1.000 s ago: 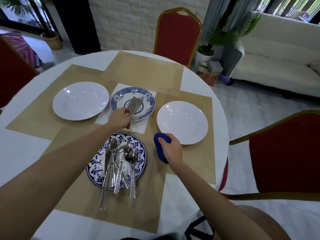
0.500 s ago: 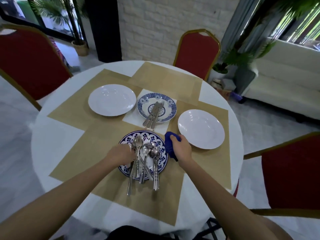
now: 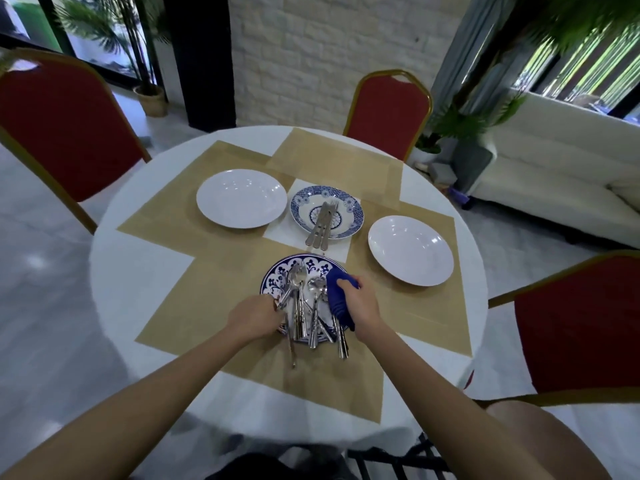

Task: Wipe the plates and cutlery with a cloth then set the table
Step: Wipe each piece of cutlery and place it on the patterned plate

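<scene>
A blue patterned plate (image 3: 313,264) near me carries a pile of spoons and other cutlery (image 3: 304,306). My left hand (image 3: 254,317) reaches into the pile at the plate's left edge, fingertips among the handles; whether it grips one is hidden. My right hand (image 3: 362,304) holds a folded blue cloth (image 3: 337,294) over the plate's right side. Farther off, a blue-rimmed bowl plate (image 3: 349,206) holds three forks or knives (image 3: 322,225). Two plain white plates lie at the left (image 3: 241,198) and at the right (image 3: 410,250).
The round white table (image 3: 138,268) carries tan placemats (image 3: 194,296). Red chairs stand at the left (image 3: 59,126), the far side (image 3: 388,109) and the right (image 3: 585,323). A white sofa (image 3: 561,168) and potted plants sit beyond.
My left hand left the cutlery on the far bowl plate and came back to the near pile. My right hand moved the blue cloth over the near plate. The view shifted.
</scene>
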A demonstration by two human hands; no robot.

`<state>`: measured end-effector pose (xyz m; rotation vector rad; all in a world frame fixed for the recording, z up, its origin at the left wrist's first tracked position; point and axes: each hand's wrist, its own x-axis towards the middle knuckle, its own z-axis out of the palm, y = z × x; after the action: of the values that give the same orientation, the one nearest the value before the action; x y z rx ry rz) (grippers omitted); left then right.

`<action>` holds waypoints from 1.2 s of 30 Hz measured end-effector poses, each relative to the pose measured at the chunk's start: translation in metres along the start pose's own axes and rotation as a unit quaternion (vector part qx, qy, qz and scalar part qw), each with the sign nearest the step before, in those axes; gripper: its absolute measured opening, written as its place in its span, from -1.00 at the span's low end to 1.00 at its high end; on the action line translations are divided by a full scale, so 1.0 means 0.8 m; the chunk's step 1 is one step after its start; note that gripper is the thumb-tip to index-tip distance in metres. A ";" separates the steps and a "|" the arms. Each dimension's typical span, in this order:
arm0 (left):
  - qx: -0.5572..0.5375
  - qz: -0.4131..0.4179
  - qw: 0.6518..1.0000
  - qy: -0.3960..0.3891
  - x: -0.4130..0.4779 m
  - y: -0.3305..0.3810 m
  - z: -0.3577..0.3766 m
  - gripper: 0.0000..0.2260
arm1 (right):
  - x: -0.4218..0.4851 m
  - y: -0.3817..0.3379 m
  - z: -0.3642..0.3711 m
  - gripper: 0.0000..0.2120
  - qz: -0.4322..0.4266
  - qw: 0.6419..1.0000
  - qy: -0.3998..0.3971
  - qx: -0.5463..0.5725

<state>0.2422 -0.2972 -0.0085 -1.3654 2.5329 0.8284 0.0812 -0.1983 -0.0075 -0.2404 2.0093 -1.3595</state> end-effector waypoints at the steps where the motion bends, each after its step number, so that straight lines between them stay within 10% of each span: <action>1: -0.009 -0.002 1.000 0.014 0.000 -0.002 -0.004 -0.80 | -0.002 0.002 0.000 -0.74 -0.005 1.000 0.003 -0.002; 18: -0.198 -0.084 0.969 0.120 -0.029 -0.015 -0.046 -0.74 | -0.003 -0.028 0.039 -0.72 -0.123 0.987 -0.085 -0.060; 26: -0.278 0.005 0.951 0.139 -0.034 0.035 -0.033 -0.75 | -0.004 -0.064 0.038 -0.69 -0.366 0.900 -0.085 -0.221; 36: -0.356 0.025 0.914 0.193 -0.037 0.102 -0.003 -0.78 | 0.031 -0.084 -0.021 -0.71 -0.397 0.858 0.002 -0.327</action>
<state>0.1937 -0.2421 0.0370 -1.8067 2.6643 1.7772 0.0373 -0.2272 0.0437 -1.5108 2.4245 -1.0090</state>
